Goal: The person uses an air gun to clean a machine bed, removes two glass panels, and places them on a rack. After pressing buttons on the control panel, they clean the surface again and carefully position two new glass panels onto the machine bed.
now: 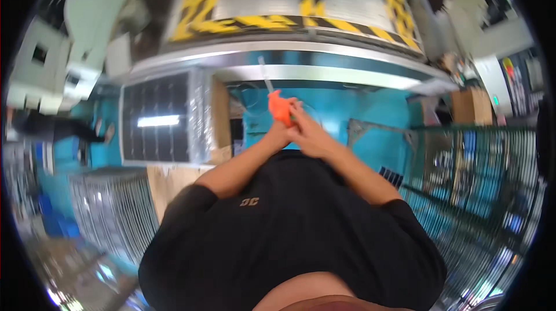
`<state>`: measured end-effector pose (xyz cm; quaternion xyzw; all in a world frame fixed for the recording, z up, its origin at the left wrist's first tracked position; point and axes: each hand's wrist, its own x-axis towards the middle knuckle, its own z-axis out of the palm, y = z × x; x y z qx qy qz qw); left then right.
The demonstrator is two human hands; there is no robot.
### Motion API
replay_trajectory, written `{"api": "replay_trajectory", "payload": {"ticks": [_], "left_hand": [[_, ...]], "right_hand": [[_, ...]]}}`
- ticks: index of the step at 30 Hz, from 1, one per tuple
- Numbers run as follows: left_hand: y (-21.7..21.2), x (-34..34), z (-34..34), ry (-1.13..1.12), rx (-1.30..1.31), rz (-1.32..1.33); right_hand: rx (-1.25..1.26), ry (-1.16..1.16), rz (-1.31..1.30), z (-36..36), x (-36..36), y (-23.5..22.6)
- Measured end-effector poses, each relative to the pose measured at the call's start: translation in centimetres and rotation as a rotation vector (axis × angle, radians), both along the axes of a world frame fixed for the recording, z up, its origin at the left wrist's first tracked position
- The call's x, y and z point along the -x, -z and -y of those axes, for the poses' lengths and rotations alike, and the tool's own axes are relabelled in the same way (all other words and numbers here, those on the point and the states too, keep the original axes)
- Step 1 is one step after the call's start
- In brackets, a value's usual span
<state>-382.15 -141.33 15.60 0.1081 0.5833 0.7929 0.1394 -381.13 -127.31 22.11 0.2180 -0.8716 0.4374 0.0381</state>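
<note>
In front of my chest I hold an orange tool (pixel 280 108) with a long thin pale rod that points forward and slightly left. Its exact kind is blurred. My left hand (pixel 280 134) is closed around its lower end. From the right, my right hand (pixel 308 132) presses against the tool, with its fingers curled along the orange body. Both hands touch each other, and part of the handle is hidden between them.
A machine bed with a metal rail (pixel 347 73) and yellow-black striped edging (pixel 249 23) lies ahead. A dark solar panel (pixel 156 118) stands at left, beside a cardboard piece (pixel 220 114). Green wire racks (pixel 463 177) stand at right, stacked frames (pixel 113 209) at lower left. Someone's legs (pixel 61 129) show far left.
</note>
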Motion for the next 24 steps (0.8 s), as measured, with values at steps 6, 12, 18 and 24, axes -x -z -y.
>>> {"api": "replay_trajectory", "payload": {"ticks": [6, 12, 18, 24], "left_hand": [[-0.4, -3.8, 5.2, 0.293, 0.758, -0.346], [3.2, -7.1, 11.8, 0.185, 0.812, -0.228], [-1.1, -3.7, 10.3, -0.14, 0.451, -0.138], [-15.3, -2.3, 12.7, -0.002, -0.574, 0.117]], "right_hand": [[0.863, 0.357, 0.433, -8.8, 9.1, -13.7], [-0.162, 0.429, -0.152, -14.8, 9.5, -7.7], [-0.234, -0.237, 0.057, -0.3, 4.1, -8.4], [-0.128, -0.42, 0.208, 9.6, 7.2, -14.1]]}}
